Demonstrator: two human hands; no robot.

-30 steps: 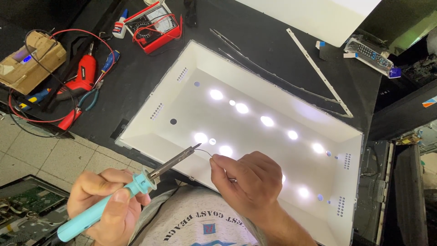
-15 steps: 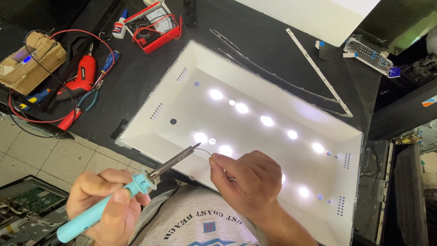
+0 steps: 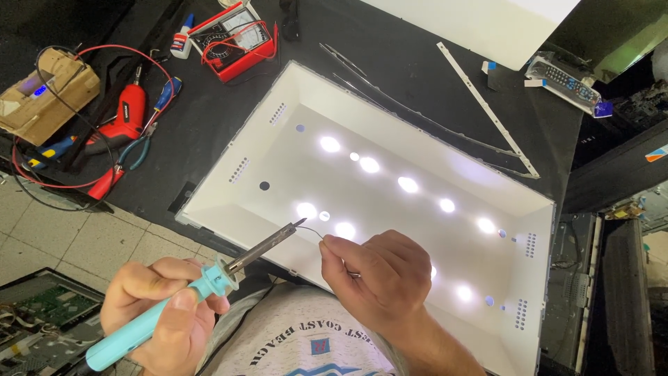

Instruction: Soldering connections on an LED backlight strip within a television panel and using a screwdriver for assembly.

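My left hand (image 3: 156, 306) grips a soldering iron (image 3: 209, 285) with a turquoise handle, its metal tip pointing up and right over the near edge of a white backlight panel (image 3: 292, 104). My right hand (image 3: 379, 275) pinches a thin solder wire (image 3: 314, 233) whose free end curves up to just beside the iron's tip. Both meet above the panel's lower row of lit round lights (image 3: 306, 210). A second row of glowing lights (image 3: 407, 184) runs diagonally across the panel's middle.
On the black table, a red analogue meter (image 3: 233, 42) sits at the back, with a small glue bottle (image 3: 182, 35), a red power screwdriver (image 3: 125, 118), pliers (image 3: 136, 150) and a cardboard box (image 3: 45, 94). White strips (image 3: 487, 108) and a remote (image 3: 567, 80) lie right. A circuit board (image 3: 42, 306) rests on the tiled floor.
The solder wire's end has shifted slightly closer to the iron's tip. Both hands stay almost where they were.
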